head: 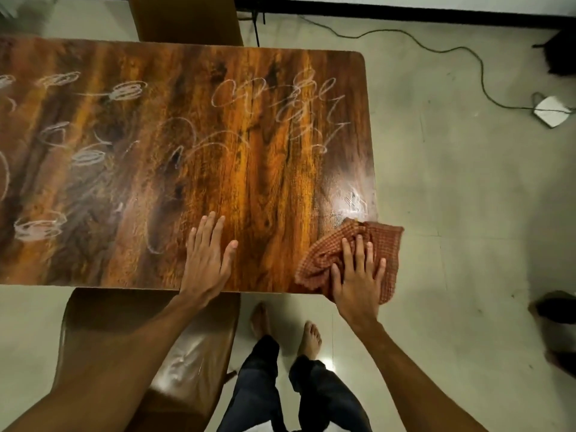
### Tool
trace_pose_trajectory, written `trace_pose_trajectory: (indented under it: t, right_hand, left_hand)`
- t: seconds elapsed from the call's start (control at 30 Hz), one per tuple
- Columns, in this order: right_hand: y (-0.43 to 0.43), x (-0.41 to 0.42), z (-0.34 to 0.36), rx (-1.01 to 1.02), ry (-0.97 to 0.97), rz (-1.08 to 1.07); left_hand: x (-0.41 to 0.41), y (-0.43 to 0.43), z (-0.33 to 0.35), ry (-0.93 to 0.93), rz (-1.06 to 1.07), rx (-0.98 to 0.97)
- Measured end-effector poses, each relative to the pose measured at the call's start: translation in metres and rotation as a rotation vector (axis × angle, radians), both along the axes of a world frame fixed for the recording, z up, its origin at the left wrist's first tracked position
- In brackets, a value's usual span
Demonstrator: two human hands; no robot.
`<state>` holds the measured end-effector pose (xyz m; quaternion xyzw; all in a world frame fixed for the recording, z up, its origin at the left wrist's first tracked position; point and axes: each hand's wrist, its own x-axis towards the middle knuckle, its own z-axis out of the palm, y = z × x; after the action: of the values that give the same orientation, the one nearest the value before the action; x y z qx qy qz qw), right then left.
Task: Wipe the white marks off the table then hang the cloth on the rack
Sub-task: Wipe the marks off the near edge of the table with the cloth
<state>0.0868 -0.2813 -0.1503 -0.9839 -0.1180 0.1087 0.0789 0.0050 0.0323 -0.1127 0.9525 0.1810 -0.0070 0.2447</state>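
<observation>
Where the cloth lies (head view): the checked cloth [385, 244] sits bunched on the near right corner of the table [249, 182], with one edge overhanging the table's end.
Right hand: the right hand [358, 275] lies flat on the cloth, fingers straight and spread, pressing rather than clutching it.
Left hand: the left hand [207, 257] rests palm-down on bare wood near the front edge, fingers straight and holding nothing. It appears to serve as a brace.
White marks: the white marks [280, 98] are loops and scribbles. The nearest cluster lies directly away from the cloth, toward the far right corner, and the rest spread leftward to the frame edge.
Smear: a faint whitish smear [355, 201] lies just beyond the cloth, partly lost in glare.
Long axis: the table runs left to right across the view, so most of the wiping would travel leftward. The right hand is nearer the right-end cluster, and the left hand is nearer the middle arcs.
Progress: judged early, as most marks look intact.
Obstruction: the left hand lies in the line of a leftward sweep along the front edge.
Surroundings: a chair [174, 353] is tucked at the near edge and a second chair [187, 17] stands beyond the far edge. A cable [467, 54] and a white box [551, 111] lie on the floor to the right.
Rack: not in view.
</observation>
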Motion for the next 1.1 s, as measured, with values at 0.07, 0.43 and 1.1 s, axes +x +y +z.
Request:
trace_pose_trajectory:
  t: [0.07,0.43,1.1]
  right_hand:
    - [0.021,0.005,0.002,-0.044,0.031,-0.096]
    - [0.144,0.114,-0.002,0.019,0.011,0.033]
    - [0.263,0.189,-0.004,0.063,-0.025,0.620]
  left_hand:
    - [0.009,0.003,-0.003,-0.015,-0.008,-0.019]
    - [0.046,0.087,-0.026,-0.011,0.015,-0.023]
    - [0.124,0.116,-0.028,0.018,0.075,0.032]
